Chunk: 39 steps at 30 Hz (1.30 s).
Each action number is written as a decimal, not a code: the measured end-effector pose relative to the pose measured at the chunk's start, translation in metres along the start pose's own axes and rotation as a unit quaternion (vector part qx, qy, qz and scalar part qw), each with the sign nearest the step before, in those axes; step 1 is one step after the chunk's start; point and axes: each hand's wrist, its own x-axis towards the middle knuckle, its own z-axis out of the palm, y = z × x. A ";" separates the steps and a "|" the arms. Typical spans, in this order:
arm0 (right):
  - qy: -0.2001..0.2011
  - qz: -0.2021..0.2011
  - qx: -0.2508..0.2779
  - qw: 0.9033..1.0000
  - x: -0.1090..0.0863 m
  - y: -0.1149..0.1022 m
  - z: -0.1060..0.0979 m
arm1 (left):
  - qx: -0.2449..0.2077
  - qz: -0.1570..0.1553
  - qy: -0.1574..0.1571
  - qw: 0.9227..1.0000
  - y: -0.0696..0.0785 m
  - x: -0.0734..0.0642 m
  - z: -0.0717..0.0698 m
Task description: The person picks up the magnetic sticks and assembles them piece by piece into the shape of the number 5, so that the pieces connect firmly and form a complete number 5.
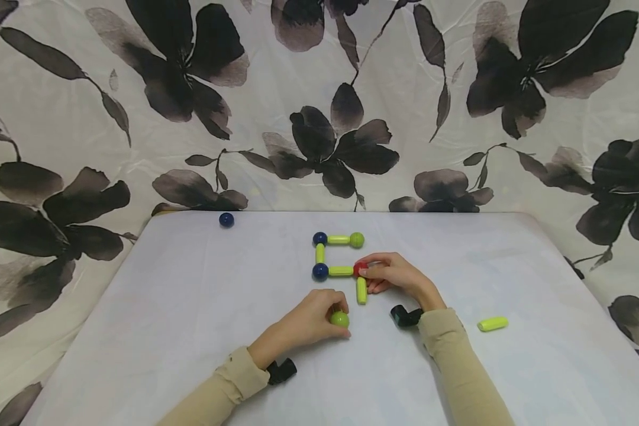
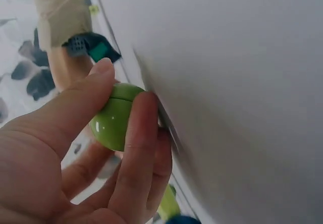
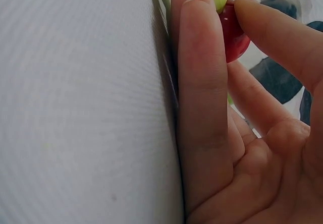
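My left hand (image 1: 311, 316) pinches a shiny green ball (image 1: 339, 319) between thumb and fingers, low over the table; a thin seam runs round the ball (image 2: 119, 120) in the left wrist view. With its fingertips my right hand (image 1: 396, 273) grips a red ball (image 1: 360, 269), the corner of a joined figure of balls and rods. From this red ball a yellow-green rod (image 1: 361, 291) points toward me, its near end free. Another rod (image 1: 341, 271) leads left to a dark blue ball (image 1: 320, 271), then up to a second blue ball (image 1: 320, 238) and across to a green end ball (image 1: 357, 239).
A loose blue ball (image 1: 226, 220) lies near the table's back left edge. One loose yellow-green rod (image 1: 493, 323) lies right of my right forearm. The white table (image 1: 191, 307) ends at a flower-patterned cloth (image 1: 319, 89). Black wrist cameras sit at both cuffs.
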 end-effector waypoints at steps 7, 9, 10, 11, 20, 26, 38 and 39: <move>-0.003 -0.008 0.003 1.000 0.001 0.002 -0.001 | -0.002 -0.020 0.004 1.000 0.010 0.016 0.015; -0.003 -0.006 0.005 1.000 0.000 0.003 -0.002 | 0.001 -0.018 0.010 1.000 0.010 0.019 0.018; -0.004 -0.007 0.004 1.000 0.000 0.003 -0.002 | 0.000 -0.016 0.013 1.000 0.009 0.020 0.019; -0.004 -0.006 0.005 1.000 0.000 0.002 -0.001 | -0.003 -0.016 0.015 1.000 0.007 0.021 0.019; -0.001 0.000 0.000 1.000 0.000 0.001 0.000 | -0.121 -0.024 -0.054 0.991 -0.011 0.014 0.013; -0.001 -0.003 -0.003 1.000 -0.001 -0.001 -0.001 | -0.138 -0.013 -0.047 0.989 -0.012 0.017 0.013; -0.010 -0.014 -0.006 1.000 0.001 0.001 -0.002 | -0.133 -0.009 0.072 0.988 -0.010 0.023 0.035; -0.008 -0.013 -0.004 1.000 0.001 0.001 -0.002 | -0.138 -0.005 0.080 0.987 -0.011 0.023 0.036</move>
